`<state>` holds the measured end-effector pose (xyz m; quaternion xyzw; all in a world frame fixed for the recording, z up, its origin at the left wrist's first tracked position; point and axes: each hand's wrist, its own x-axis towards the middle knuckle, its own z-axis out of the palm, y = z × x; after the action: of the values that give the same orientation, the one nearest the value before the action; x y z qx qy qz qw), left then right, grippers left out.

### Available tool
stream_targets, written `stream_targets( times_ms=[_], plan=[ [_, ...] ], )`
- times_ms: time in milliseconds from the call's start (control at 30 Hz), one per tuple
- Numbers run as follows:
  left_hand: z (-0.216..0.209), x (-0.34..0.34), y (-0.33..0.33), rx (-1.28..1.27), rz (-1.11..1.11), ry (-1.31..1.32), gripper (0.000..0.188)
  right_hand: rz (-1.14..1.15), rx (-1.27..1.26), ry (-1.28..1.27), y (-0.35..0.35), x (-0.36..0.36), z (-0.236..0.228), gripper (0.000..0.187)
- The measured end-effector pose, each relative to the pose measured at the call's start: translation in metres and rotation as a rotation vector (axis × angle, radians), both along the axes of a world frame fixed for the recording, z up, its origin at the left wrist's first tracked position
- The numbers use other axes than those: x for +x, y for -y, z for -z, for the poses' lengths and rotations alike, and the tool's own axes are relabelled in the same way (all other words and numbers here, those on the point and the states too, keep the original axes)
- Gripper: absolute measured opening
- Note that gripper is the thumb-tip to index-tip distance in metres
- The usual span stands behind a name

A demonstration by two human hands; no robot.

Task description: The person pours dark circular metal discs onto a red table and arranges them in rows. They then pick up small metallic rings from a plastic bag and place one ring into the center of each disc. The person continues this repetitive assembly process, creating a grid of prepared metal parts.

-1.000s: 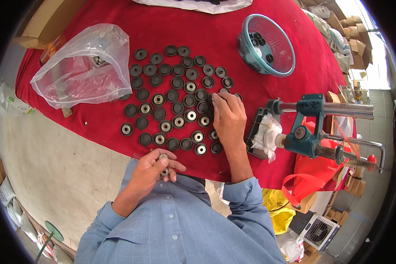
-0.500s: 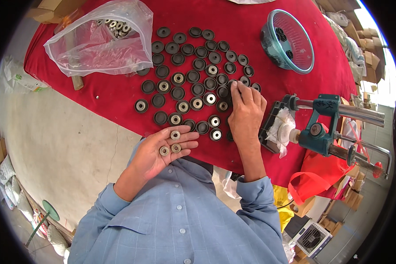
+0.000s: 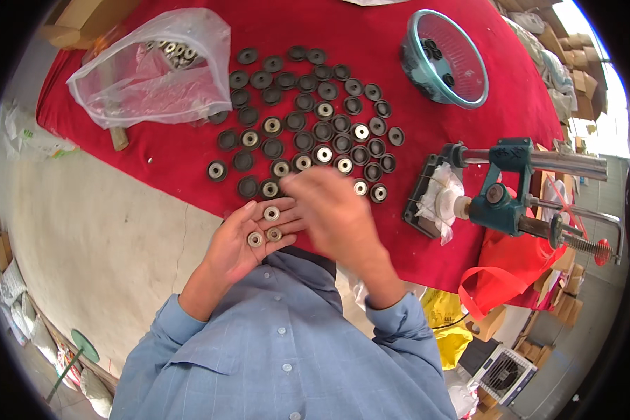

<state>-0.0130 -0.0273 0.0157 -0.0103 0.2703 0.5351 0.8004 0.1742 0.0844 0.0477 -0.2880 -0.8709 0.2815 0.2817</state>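
My left hand (image 3: 225, 248) is palm up at the table's near edge, fingers stretched out. Three small metal ball bearings (image 3: 255, 239) lie on its palm and fingers. Beside those fingertips, my right hand (image 3: 339, 217) is smeared by motion; whether it holds anything is hidden. Beyond both hands, many round black caps (image 3: 303, 141) are spread over the red tablecloth (image 3: 182, 164). Several of them have a silvery bearing in the middle, among them a capped bearing (image 3: 360, 131) toward the right. My right hand covers part of the nearest caps.
A clear plastic bag (image 3: 140, 87) with more bearings lies at the far left. At the far right stands a teal plastic basket (image 3: 484, 84) with a few black parts inside. A green hand press (image 3: 500, 196) stands to the right, near a red bag (image 3: 497, 280).
My right hand has moved left and nearer, from the right-hand caps to beside my left hand. A bearing now shows in a cap where it was. My left hand still carries three bearings.
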Motion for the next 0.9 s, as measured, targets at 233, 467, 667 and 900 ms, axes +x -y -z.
stream_targets(
  times_ms=[233, 467, 667, 900],
  plan=[
    [0.019, -0.001, 0.011, -0.083, -0.12, 0.08, 0.046, -0.19, 0.093, 0.116, 0.021, -0.009, 0.009, 0.036],
    [-0.001, 0.001, -0.003, 0.011, 0.032, -0.078, 0.068, 0.42, 0.238, -0.019, -0.062, 0.032, 0.014, 0.027],
    [0.001, -0.002, -0.006, 0.043, 0.038, -0.017, 0.068, 0.549, 0.346, 0.141, -0.103, 0.047, 0.034, 0.022],
    [-0.001, -0.002, -0.006, 0.024, 0.047, -0.015, 0.068, 0.504, 0.356, 0.14, -0.099, 0.047, 0.042, 0.024]
  ],
)
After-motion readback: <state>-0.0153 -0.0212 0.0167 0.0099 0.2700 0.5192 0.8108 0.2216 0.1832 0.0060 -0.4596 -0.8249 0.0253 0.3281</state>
